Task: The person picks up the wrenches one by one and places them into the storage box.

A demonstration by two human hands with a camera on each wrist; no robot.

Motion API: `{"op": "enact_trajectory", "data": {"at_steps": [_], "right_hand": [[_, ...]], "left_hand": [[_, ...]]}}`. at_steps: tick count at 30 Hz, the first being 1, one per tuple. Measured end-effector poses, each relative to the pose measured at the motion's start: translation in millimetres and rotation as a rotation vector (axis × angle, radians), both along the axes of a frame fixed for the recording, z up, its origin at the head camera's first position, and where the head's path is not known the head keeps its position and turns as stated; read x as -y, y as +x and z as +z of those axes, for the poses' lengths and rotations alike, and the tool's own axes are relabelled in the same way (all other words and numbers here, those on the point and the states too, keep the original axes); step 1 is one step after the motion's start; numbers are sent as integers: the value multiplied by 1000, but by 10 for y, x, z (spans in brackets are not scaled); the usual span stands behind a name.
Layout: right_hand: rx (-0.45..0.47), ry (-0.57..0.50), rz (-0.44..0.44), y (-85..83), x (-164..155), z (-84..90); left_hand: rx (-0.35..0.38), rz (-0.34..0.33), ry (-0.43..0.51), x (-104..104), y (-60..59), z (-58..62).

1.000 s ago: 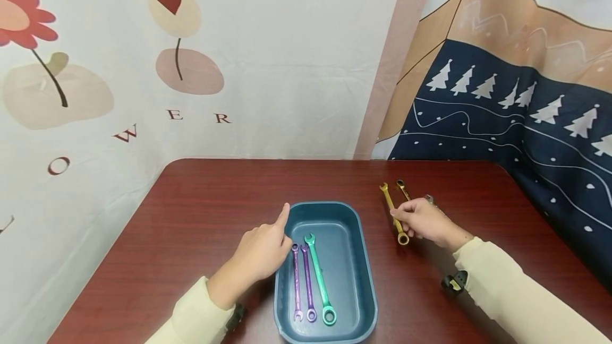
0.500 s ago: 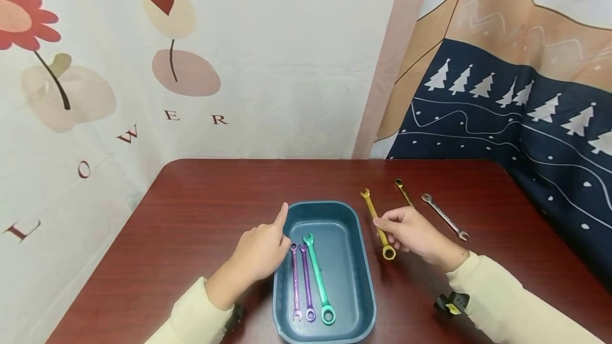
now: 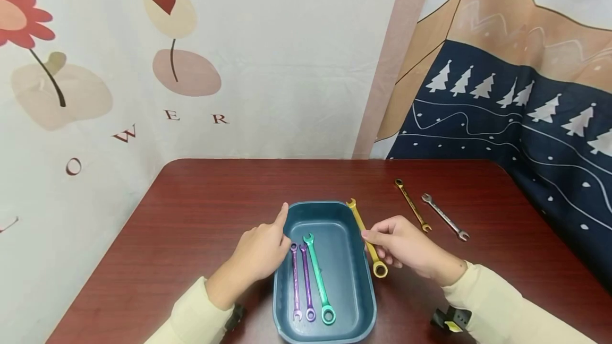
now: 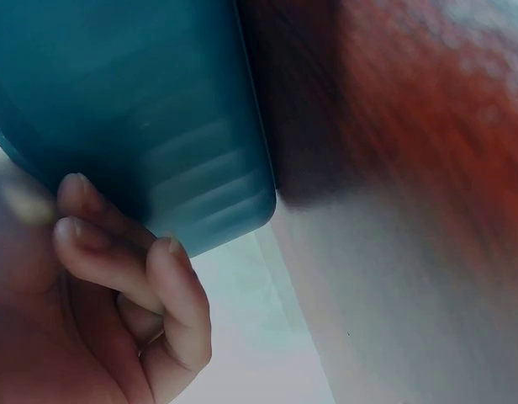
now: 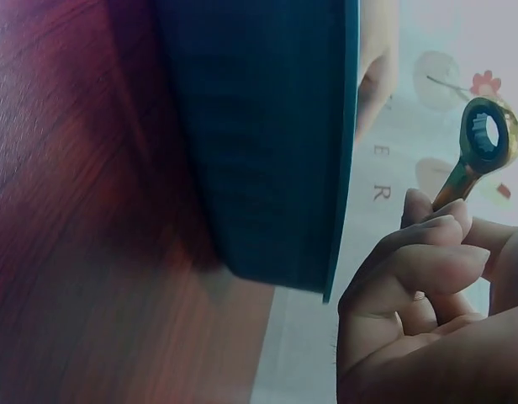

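Note:
A gold combination wrench [image 3: 367,243] is pinched between the thumb and fingers of my right hand [image 3: 404,248], its open end overlapping the right rim of the blue plastic tray [image 3: 351,328]. In the right wrist view, the wrench's ring end [image 5: 488,135] sticks out past the fingers. My left hand [image 3: 260,251] holds the tray's left rim, its index finger pointing along the edge toward the far corner. In the left wrist view, the other fingers [image 4: 179,295] curl beside the tray's outer wall. Two purple wrenches [image 3: 307,283] and a green wrench [image 3: 317,278] lie inside the tray.
Right of the tray, a smaller gold wrench [image 3: 413,207] and a silver wrench [image 3: 444,217] lie slanted on the reddish-brown table [image 3: 229,190]. Printed cloth [image 3: 296,68] hangs behind the table's far edge. A dark device [image 3: 451,318] sits at the right wrist.
My right hand has carried the gold wrench left and nearer, from beside the other wrenches to the tray's right rim, uncovering the small gold and silver wrenches. The left hand stays in place.

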State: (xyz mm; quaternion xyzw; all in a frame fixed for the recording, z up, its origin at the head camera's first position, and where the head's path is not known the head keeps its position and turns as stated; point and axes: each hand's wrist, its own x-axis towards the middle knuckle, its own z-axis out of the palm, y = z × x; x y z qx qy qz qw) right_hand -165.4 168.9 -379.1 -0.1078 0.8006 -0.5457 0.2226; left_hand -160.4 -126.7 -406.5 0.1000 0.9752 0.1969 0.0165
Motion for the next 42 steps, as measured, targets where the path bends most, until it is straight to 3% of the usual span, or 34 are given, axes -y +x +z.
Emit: {"op": "enact_trajectory", "data": {"at_steps": [20,26,38,42], "right_hand": [[-95,112,107,152,420,89],[-202,209,160,196,562,34],[-280,266,202,191,785,-136],[-353,322,209,182,825,-169]], "left_hand": [[-6,2,-6,-7,4,-42],[-5,1,-6,-4,4,-31],[5,0,0,-2,17,-32],[6,2,1,-2,20,-30]]}}
